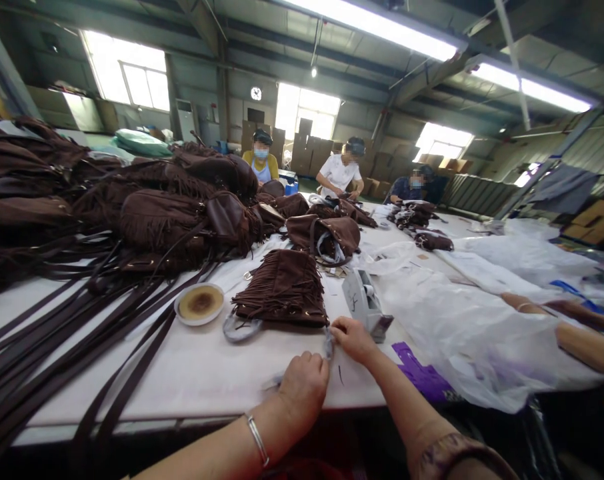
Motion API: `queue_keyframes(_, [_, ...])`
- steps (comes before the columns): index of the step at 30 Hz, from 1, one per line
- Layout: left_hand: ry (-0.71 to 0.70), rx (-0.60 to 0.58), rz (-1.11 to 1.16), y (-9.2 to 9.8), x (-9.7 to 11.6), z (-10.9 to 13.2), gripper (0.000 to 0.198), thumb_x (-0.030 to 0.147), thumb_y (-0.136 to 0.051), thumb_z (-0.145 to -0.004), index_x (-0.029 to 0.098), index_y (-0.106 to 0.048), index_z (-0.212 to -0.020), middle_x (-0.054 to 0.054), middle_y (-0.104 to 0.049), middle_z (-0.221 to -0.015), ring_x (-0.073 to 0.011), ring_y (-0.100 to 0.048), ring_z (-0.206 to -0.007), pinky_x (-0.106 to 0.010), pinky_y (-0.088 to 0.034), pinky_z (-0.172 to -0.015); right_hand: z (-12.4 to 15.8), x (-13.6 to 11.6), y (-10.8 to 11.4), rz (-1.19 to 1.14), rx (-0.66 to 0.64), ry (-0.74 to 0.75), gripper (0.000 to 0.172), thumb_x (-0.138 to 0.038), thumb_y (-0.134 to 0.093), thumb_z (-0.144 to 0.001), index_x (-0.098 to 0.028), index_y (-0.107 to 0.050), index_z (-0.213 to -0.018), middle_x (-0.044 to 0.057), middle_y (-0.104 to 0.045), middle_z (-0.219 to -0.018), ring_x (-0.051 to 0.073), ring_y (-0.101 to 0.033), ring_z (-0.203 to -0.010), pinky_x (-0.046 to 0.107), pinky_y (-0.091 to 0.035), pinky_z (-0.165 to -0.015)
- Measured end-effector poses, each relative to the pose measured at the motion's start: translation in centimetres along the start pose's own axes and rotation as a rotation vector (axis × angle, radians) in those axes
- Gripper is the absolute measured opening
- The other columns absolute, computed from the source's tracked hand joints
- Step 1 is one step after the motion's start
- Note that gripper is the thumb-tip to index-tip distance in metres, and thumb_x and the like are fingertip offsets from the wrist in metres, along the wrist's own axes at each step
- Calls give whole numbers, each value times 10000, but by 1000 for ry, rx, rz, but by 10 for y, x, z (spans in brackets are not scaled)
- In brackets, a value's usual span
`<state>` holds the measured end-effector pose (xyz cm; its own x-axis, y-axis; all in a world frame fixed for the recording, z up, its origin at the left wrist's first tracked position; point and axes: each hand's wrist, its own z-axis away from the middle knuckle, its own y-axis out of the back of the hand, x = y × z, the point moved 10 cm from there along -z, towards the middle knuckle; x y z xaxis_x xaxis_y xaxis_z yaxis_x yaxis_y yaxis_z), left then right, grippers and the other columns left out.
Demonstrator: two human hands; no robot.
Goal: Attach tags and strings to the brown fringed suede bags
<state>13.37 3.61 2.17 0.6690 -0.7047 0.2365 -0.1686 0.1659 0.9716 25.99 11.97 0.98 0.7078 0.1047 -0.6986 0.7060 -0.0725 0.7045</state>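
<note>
A dark brown fringed bag point(285, 283) lies on the white table point(207, 380) in front of me. At its lower right corner, a thin greyish wrapped strip point(329, 343) runs between my hands. My left hand point(305, 381), with a bangle on the wrist, is closed on the strip's lower end, and a pale end pokes out on its left side. My right hand point(353, 339) pinches the strip's top close to the bag. Fingers partly hide what is inside the wrap. Another grey wrapped loop point(241, 329) hangs from the bag's left side.
A round dish point(200, 305) of yellowish stuff and a tape dispenser point(365, 297) flank the bag. Piled brown bags point(167, 217) and long straps point(127, 340) fill the left. Plastic sheeting point(482, 327) and a purple packet point(422, 377) lie right, beside another person's arms point(587, 343). Several people work beyond.
</note>
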Motion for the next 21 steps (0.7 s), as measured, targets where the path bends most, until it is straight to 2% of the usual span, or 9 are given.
queue_keyframes(5, [-129, 97, -44, -14, 16, -4, 213, 93, -452, -907, 108, -606, -1054, -124, -629, -991, -242, -572, -886, -375, -489, -768, -4, 7, 0, 8, -57, -33, 144, -255, -556, -754, -168, -637, -673, -4, -626, -632, 141, -552, -630, 254, -437, -629])
queue_keyframes(10, [-209, 119, -83, -14, 24, -7, 185, 111, -457, -908, 101, -595, -1031, -116, -629, -957, -238, -565, -849, -365, -485, -714, -8, 2, -1, 54, -51, -22, 128, -203, -537, -748, -165, -615, -654, 1, -602, -612, 138, -536, -610, 240, -419, -595])
queue_keyframes(13, [-215, 123, -84, -10, 25, -5, 178, 121, -461, -908, 102, -599, -1019, -109, -628, -952, -247, -563, -843, -378, -489, -710, -9, -17, -1, 123, -52, 74, 113, -146, -535, -740, -180, -579, -641, 15, -592, -686, 151, -538, -689, 258, -420, -677])
queue_keyframes(17, [-174, 127, -66, -8, 23, -3, 180, 114, -461, -903, 110, -599, -1019, -111, -622, -951, -249, -568, -844, -393, -494, -737, -9, -47, 0, 299, -9, 335, 118, -134, -478, -823, -188, -553, -750, 64, -602, -875, 175, -546, -818, 296, -426, -798])
queue_keyframes(19, [-124, 135, -69, -8, 20, -3, 201, 96, -454, -897, 108, -593, -1041, -116, -620, -953, -251, -573, -844, -397, -494, -739, -11, -47, -1, 300, 7, 386, 118, -123, -450, -839, -191, -535, -793, 89, -613, -951, 188, -556, -891, 307, -430, -835])
queue_keyframes(21, [-76, 150, -67, -7, 16, -2, 217, 86, -450, -892, 106, -590, -1056, -118, -618, -954, -252, -578, -844, -394, -494, -734, -15, -37, -3, 259, 15, 360, 117, -125, -441, -841, -197, -522, -798, 84, -620, -936, 192, -560, -900, 307, -431, -832])
